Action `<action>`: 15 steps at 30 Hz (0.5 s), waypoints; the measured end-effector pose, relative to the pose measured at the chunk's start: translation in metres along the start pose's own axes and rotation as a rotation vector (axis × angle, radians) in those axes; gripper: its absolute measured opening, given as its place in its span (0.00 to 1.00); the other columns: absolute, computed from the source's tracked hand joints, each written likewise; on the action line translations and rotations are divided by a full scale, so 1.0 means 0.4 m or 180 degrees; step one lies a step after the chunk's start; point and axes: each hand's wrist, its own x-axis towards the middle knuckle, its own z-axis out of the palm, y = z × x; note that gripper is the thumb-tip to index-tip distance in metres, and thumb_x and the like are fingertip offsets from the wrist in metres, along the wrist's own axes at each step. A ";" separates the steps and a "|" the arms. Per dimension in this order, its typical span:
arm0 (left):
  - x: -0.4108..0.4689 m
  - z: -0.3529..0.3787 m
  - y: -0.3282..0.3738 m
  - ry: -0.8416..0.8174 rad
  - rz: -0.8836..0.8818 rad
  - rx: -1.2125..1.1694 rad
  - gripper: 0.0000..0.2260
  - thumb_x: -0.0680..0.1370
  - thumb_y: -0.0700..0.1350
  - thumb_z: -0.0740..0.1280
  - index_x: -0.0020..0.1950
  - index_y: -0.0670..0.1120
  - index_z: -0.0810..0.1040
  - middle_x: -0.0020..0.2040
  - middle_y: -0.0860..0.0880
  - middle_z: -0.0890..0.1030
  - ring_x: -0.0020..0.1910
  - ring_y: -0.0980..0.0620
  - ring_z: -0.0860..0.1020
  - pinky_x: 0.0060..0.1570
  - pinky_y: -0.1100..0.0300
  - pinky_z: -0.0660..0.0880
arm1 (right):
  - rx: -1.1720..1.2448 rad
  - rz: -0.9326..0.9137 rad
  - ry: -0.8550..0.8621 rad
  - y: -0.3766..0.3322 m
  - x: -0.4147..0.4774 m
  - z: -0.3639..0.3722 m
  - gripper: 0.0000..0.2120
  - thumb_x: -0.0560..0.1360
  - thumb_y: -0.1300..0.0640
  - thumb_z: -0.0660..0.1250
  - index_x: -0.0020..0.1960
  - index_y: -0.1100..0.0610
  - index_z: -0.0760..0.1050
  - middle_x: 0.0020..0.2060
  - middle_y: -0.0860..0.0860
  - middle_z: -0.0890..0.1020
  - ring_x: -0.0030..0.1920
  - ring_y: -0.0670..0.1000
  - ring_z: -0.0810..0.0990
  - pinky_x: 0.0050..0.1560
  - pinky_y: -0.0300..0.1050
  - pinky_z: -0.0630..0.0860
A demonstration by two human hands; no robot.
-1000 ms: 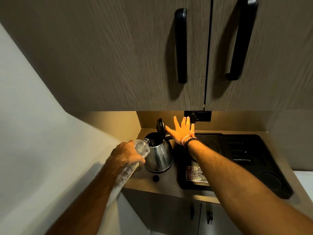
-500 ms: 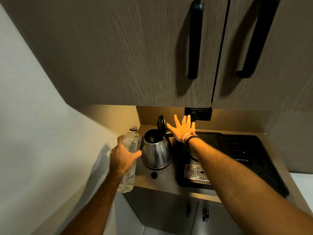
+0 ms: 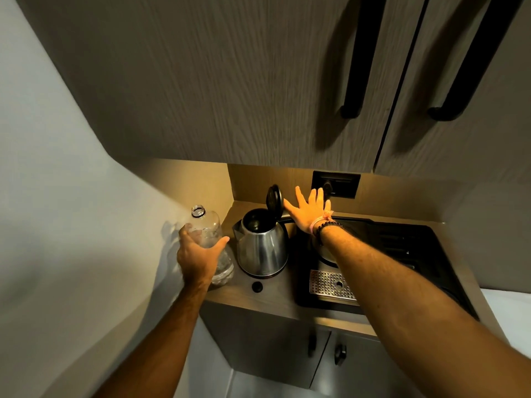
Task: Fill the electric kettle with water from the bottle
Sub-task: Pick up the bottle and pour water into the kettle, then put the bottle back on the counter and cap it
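Bottle of clear plastic (image 3: 211, 242), uncapped, now upright in left hand (image 3: 198, 254) clenched grip beside steel electric kettle (image 3: 263, 245); right hand (image 3: 309, 209) released, flat against lid (image 3: 274, 198); pouring apparently finished.

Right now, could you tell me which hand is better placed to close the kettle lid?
Right. The right hand is open with its thumb at the upright lid, while the left hand is wrapped around the bottle beside the kettle.

Dim, warm under-cabinet glow; wide-angle warping at edges.
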 end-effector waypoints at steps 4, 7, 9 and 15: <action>0.007 0.012 -0.008 -0.0104 0.0050 -0.0246 0.50 0.60 0.61 0.81 0.75 0.49 0.62 0.69 0.40 0.76 0.66 0.36 0.75 0.60 0.42 0.76 | 0.0005 0.0033 0.0005 0.000 0.000 0.000 0.41 0.72 0.26 0.41 0.79 0.45 0.40 0.79 0.59 0.43 0.78 0.60 0.37 0.74 0.64 0.37; -0.034 0.015 -0.033 0.0019 0.0142 -0.0261 0.51 0.59 0.63 0.81 0.75 0.47 0.64 0.71 0.41 0.73 0.69 0.41 0.72 0.62 0.49 0.74 | -0.0005 0.0043 0.0000 0.001 0.000 0.001 0.41 0.72 0.26 0.41 0.78 0.45 0.40 0.79 0.59 0.43 0.78 0.60 0.37 0.74 0.64 0.37; -0.089 0.025 -0.059 0.0419 0.0423 0.0022 0.46 0.61 0.66 0.79 0.70 0.44 0.68 0.65 0.41 0.74 0.63 0.43 0.72 0.56 0.54 0.73 | 0.0016 0.0045 -0.0009 0.002 0.002 0.004 0.41 0.72 0.25 0.41 0.78 0.45 0.41 0.79 0.59 0.43 0.78 0.60 0.37 0.73 0.64 0.37; -0.218 0.089 -0.070 -0.0209 0.0965 0.0200 0.16 0.73 0.52 0.76 0.52 0.44 0.75 0.50 0.43 0.77 0.46 0.45 0.77 0.36 0.56 0.75 | -0.0029 0.0072 -0.0007 0.002 0.008 0.007 0.41 0.72 0.25 0.41 0.78 0.44 0.41 0.79 0.59 0.44 0.78 0.59 0.38 0.74 0.64 0.38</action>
